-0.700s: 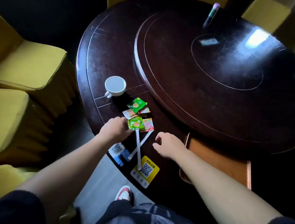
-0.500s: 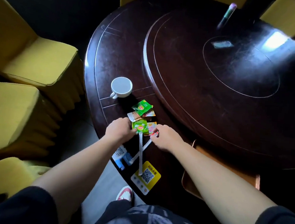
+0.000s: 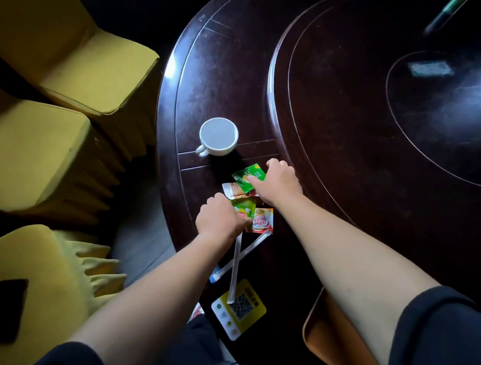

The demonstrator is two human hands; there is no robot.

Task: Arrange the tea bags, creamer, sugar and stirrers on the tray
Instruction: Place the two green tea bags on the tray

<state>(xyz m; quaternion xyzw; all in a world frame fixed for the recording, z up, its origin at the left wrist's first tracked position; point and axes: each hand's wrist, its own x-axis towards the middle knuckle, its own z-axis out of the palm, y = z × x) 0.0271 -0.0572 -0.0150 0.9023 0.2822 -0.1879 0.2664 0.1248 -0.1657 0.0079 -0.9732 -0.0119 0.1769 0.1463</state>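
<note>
Several packets lie near the table's front edge. My right hand (image 3: 281, 182) is closed on the far green tea bag (image 3: 248, 175), with the thumb on top of it. Beneath that bag lies a beige sugar packet (image 3: 232, 189). My left hand (image 3: 218, 218) pinches the left edge of the near green Lipton tea bag (image 3: 244, 207). The red and white Coffee mate creamer packet (image 3: 263, 220) lies right beside it. Two wrapped white stirrers (image 3: 236, 264) cross each other below the packets. The orange-brown tray (image 3: 322, 330) sits at the lower right, partly hidden by my right arm.
A white cup (image 3: 218, 136) stands just beyond the packets. A yellow QR-code card (image 3: 238, 310) lies at the table edge. The raised turntable (image 3: 354, 105) fills the middle of the dark round table. Yellow chairs (image 3: 49, 144) stand to the left, one with a phone (image 3: 6, 310) on it.
My right hand has moved from the stirrers and creamer forward onto the far green tea bag. My left hand stays at the near green tea bag.
</note>
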